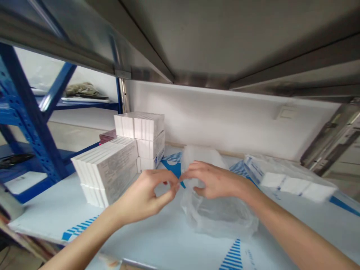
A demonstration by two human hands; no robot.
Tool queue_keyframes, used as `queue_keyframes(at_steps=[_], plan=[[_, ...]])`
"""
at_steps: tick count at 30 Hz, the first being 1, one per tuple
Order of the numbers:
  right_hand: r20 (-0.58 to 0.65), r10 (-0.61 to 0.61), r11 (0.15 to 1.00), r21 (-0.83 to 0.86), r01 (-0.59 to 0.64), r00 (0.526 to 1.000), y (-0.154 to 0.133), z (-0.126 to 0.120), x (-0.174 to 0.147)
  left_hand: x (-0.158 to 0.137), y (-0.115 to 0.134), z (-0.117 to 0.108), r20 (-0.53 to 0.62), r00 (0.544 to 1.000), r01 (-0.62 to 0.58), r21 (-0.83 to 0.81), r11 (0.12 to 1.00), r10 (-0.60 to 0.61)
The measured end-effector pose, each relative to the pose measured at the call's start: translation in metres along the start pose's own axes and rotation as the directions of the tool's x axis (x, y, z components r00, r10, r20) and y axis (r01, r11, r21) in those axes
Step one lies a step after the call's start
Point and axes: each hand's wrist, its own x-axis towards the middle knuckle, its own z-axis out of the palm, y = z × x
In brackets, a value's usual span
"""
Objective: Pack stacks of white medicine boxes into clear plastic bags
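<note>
My left hand (153, 193) hovers over the shelf left of a clear plastic bag (221, 217), its thumb and fingers closed in a pinch. Whatever lies between those fingertips is too small to make out. From the other side my right hand (215, 182) reaches over the bag. Its fingers curve toward the left fingertips and meet them, while its thumb stays apart. Crumpled and see-through, the bag's near end spreads on the shelf below my right hand. Its far part, pale and flatter, runs back toward the wall and is partly hidden by that hand.
Stacked white boxes (105, 168) stand at left, with taller stacks (140, 127) behind. At right lies a plastic-wrapped pack of white boxes (292, 180). A metal shelf (213, 41) hangs low overhead. Blue rack posts (33, 112) rise at left, and a white wall (213, 116) closes the back.
</note>
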Motion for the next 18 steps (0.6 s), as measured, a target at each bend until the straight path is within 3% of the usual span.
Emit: queue_keyframes(at_steps=[3,6,9,13,18], plan=[[-0.160,0.031,0.999,0.035,-0.026,0.987,0.016,0.000,-0.014,0.026,-0.008,0.025,-0.043,0.999,0.011,-0.107,0.994,-0.016],[-0.337,0.082,0.993,0.113,-0.046,0.938,0.036,-0.003,-0.027,0.049,-0.011,0.043,0.067,0.998,-0.002,-0.232,0.973,0.018],[-0.440,0.220,0.948,0.309,-0.083,0.871,0.054,-0.002,-0.041,0.066,-0.011,0.056,0.167,0.981,-0.047,-0.305,0.951,0.102],[-0.458,0.432,0.803,0.587,-0.100,0.777,0.071,0.001,-0.059,0.079,-0.015,0.073,0.244,0.953,-0.069,-0.398,0.915,0.178],[-0.396,0.626,0.565,0.824,-0.040,0.672,0.086,0.001,-0.082,0.080,-0.022,0.093,0.192,0.980,0.050,-0.467,0.883,0.046]])
